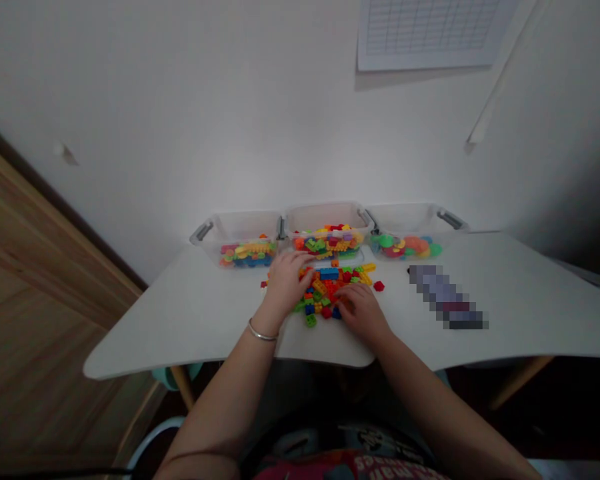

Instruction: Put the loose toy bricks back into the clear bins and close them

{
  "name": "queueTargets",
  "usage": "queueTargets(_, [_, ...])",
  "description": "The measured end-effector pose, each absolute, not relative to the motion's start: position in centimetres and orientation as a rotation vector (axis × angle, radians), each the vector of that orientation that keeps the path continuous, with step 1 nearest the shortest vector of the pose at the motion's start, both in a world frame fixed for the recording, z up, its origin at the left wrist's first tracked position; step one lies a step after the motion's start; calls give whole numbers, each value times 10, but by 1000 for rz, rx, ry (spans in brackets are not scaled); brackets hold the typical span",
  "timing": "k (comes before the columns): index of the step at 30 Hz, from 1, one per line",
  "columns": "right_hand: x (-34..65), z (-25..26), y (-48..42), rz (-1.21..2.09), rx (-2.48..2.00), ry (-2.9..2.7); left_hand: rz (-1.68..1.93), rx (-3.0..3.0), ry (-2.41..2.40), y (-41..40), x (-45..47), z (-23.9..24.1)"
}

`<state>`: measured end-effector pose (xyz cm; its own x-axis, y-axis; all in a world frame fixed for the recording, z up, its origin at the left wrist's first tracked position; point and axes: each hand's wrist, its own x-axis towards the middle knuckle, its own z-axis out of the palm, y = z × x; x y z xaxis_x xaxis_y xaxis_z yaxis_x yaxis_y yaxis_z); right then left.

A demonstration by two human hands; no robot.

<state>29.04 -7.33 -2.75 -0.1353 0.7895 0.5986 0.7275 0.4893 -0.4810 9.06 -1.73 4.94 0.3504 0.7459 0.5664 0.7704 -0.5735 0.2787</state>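
A heap of small plastic building bricks (330,288) in red, orange, blue, green and yellow lies on the white table (190,313) in front of me. My left hand (286,283), with a thin bangle on its wrist, rests flat on the left side of the heap with its fingers spread. My right hand (361,308) lies on the heap's near right side, fingers curled down among the bricks; whether it holds one is hidden. A single red brick (379,286) sits just right of the heap.
Three clear plastic tubs stand in a row against the wall: the left tub (240,243) and middle tub (325,233) hold mixed bricks, the right tub (413,233) holds round coloured discs. A blurred dark object (447,297) lies at the right. A wooden door (35,287) is at the left.
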Motion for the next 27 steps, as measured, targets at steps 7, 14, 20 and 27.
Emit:
queueTargets(7, [290, -27, -73, 96, -1273, -1896, -699, -2479, -1612, -26, 90, 12])
queueTargets(14, [290, -28, -73, 86, -1259, -1889, -706, -2407, -1710, -25, 89, 4])
queueTargets(20, [290, -27, -74, 79, -1256, -1879, -837, -2388, -1720, -24, 87, 2])
queueTargets(27, [289, -26, -75, 76, -1281, -1870, -1280, -2369, -1641, -24, 80, 1])
